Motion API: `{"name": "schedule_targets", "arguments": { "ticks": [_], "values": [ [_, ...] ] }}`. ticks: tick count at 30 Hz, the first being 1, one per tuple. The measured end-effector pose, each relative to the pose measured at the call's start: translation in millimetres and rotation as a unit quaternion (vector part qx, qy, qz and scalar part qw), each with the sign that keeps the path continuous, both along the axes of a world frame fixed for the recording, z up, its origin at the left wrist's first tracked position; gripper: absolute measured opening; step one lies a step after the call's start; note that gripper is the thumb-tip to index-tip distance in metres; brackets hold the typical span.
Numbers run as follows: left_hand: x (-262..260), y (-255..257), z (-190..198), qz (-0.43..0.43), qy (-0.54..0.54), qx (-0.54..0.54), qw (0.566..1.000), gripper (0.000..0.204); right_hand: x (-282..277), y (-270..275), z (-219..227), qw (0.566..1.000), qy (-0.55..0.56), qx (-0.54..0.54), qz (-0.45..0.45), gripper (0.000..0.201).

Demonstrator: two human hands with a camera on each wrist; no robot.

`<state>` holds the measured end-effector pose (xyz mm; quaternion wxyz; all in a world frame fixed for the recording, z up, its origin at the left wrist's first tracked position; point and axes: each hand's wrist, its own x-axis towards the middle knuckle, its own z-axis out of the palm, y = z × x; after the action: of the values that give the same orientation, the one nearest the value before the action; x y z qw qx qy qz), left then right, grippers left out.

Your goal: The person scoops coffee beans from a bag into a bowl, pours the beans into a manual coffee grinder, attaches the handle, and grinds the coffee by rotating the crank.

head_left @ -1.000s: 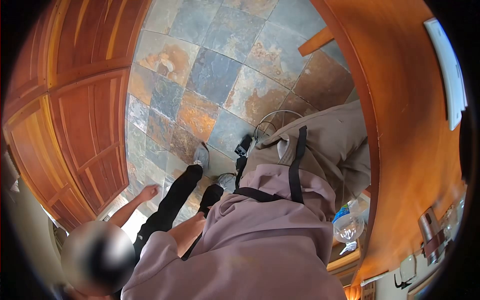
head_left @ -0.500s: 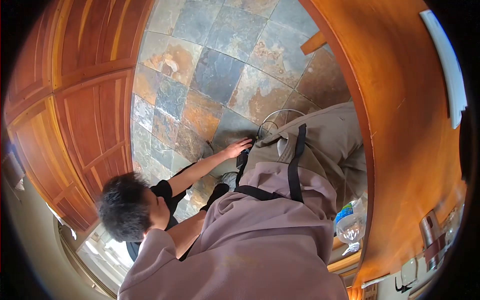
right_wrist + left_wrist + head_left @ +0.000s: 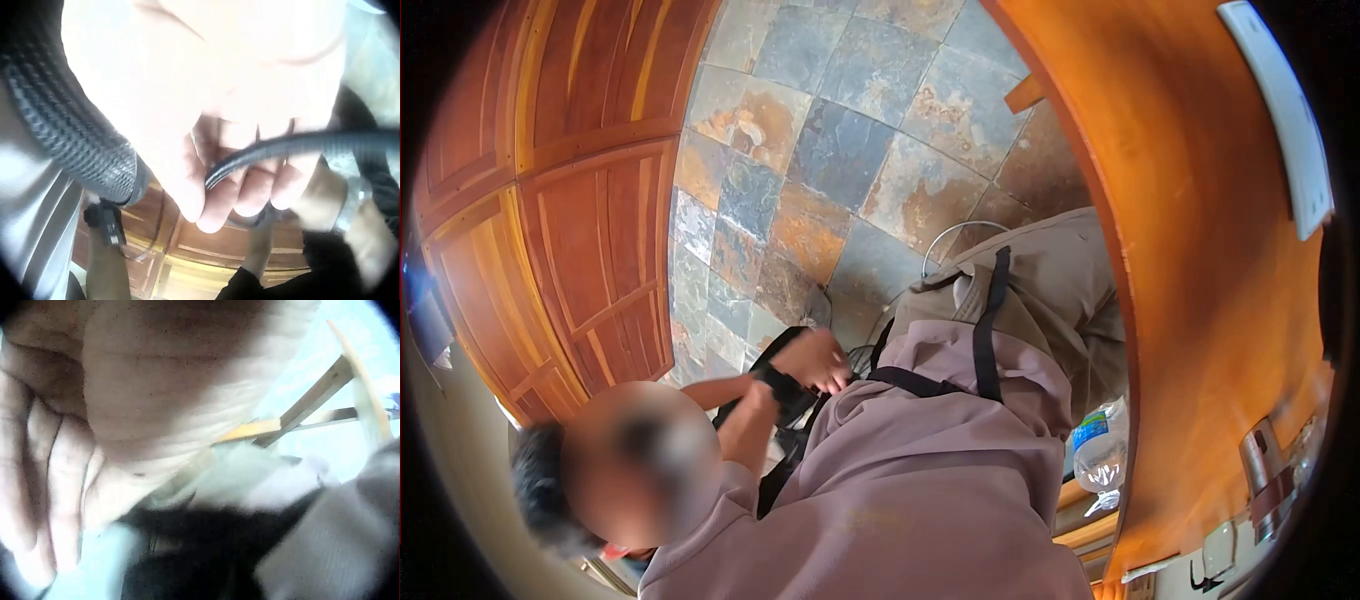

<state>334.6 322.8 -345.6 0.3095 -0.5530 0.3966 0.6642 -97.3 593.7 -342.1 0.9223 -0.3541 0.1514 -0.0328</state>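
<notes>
In the right wrist view my right hand (image 3: 219,119) curls its fingers round a thin black cable (image 3: 300,145), which runs off to the right. A thick black braided sleeve (image 3: 81,137) lies beside that hand. My left hand (image 3: 169,381), in the left wrist view, hangs with its fingers fairly straight, side by side, and nothing visible in them; dark and mauve fabric lies near it. Blurred hands (image 3: 810,360) overlap beside my clothing (image 3: 960,440) in the head view; whose each is, I cannot tell. Black straps (image 3: 992,335) cross my clothing.
Another person (image 3: 545,490) in black leans in at the left, close to my side. Wooden panelled doors (image 3: 600,230) stand behind. A curved wooden tabletop (image 3: 1180,300) is at the right, with a plastic bottle (image 3: 1100,445) below its edge. A pale cable loops near my trousers.
The other person's outstretched hand has drawn back from the black device by my trousers, toward my side. That device no longer shows there. The person's head has moved down and left since half a second ago.
</notes>
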Motion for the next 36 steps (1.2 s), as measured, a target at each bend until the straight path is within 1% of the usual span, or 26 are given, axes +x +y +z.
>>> {"name": "schedule_targets", "arguments": {
  "ticks": [1,2,3,4,5,6,7,8,10,11,14,16,17,18,20,21,23,24,26,27,28,29,30,32,34,36],
  "values": [
    [5,-8,3,0.178,-0.120,-0.028,0.976,0.023,-1,-2,-2,1.000,0.003,-0.006,-0.005,0.031],
    [4,-28,15,0.204,-0.124,-0.122,0.963,0.029,-2,-4,-5,1.000,0.011,-0.015,-0.015,0.031],
    [0,-54,22,0.158,-0.123,-0.217,0.955,0.029,-4,-7,-8,0.999,0.027,-0.028,-0.031,0.031],
    [-4,-75,33,0.239,-0.055,-0.267,0.932,0.028,-9,-10,-10,0.997,0.049,-0.041,-0.049,0.031],
    [-23,-102,57,0.287,-0.070,-0.270,0.917,0.025,-14,-11,-9,0.993,0.074,-0.054,-0.071,0.031],
    [-36,-120,76,0.327,-0.011,-0.302,0.895,0.021,-17,-9,-5,0.988,0.103,-0.064,-0.097,0.031],
    [-53,-136,99,0.314,0.034,-0.338,0.887,0.020,-17,-7,-1,0.981,0.129,-0.075,-0.123,0.031],
    [-63,-151,123,0.252,0.045,-0.336,0.906,0.017,-16,-5,3,0.973,0.155,-0.085,-0.149,0.031],
    [-88,-166,162,0.219,0.117,-0.319,0.915,0.013,-19,-6,9,0.955,0.197,-0.110,-0.192,0.031],
    [-102,-175,179,0.164,0.141,-0.322,0.922,0.014,-14,-4,11,0.944,0.217,-0.119,-0.219,0.031],
    [-144,-191,195,0.060,0.312,-0.362,0.876,0.007,-6,7,20,0.908,0.273,-0.140,-0.285,0.032],
    [-183,-202,201,0.033,0.354,-0.334,0.873,0.006,6,12,30,0.889,0.293,-0.147,-0.320,0.032],
    [-204,-205,202,-0.007,0.383,-0.345,0.857,0.008,-3,-23,48,0.906,0.360,-0.171,-0.142,0.033],
    [-224,-207,203,-0.049,0.412,-0.355,0.838,0.011,-25,-59,68,0.890,0.415,-0.185,0.040,0.034],
    [-266,-209,197,-0.101,0.442,-0.377,0.807,0.022,-57,-99,113,0.899,0.394,-0.174,-0.079,0.034],
    [-289,-209,195,-0.130,0.454,-0.374,0.798,0.029,-68,-121,144,0.885,0.403,-0.185,-0.138,0.031],
    [-328,-202,184,-0.155,0.473,-0.330,0.802,0.056,-86,-144,185,0.842,0.385,-0.258,-0.275,0.027],
    [-348,-197,179,-0.165,0.480,-0.331,0.795,0.056,-92,-147,198,0.807,0.356,-0.316,-0.351,0.028],
    [-379,-185,166,-0.159,0.505,-0.296,0.795,0.081,-98,-165,229,0.743,0.290,-0.370,-0.477,0.032],
    [-391,-179,154,-0.168,0.510,-0.298,0.789,0.081,-103,-169,240,0.736,0.255,-0.380,-0.499,0.032],
    [-404,-176,142,-0.178,0.568,-0.362,0.717,0.089,-109,-177,253,0.714,0.274,-0.394,-0.510,0.025],
    [-416,-172,139,-0.185,0.622,-0.419,0.635,0.098,-115,-186,259,0.634,0.360,-0.455,-0.511,0.022],
    [-427,-165,144,-0.192,0.629,-0.419,0.626,0.098,-120,-195,264,0.545,0.442,-0.504,-0.503,0.020],
    [-445,-153,153,-0.164,0.626,-0.387,0.657,0.107,-133,-215,258,0.451,0.485,-0.491,-0.566,0.020],
    [-460,-148,141,-0.145,0.657,-0.325,0.665,0.106,-142,-239,247,0.421,0.439,-0.404,-0.683,0.026],
    [-470,-143,137,-0.030,0.708,-0.241,0.663,0.094,-152,-260,239,0.425,0.430,-0.430,-0.670,0.028]
  ]
}}
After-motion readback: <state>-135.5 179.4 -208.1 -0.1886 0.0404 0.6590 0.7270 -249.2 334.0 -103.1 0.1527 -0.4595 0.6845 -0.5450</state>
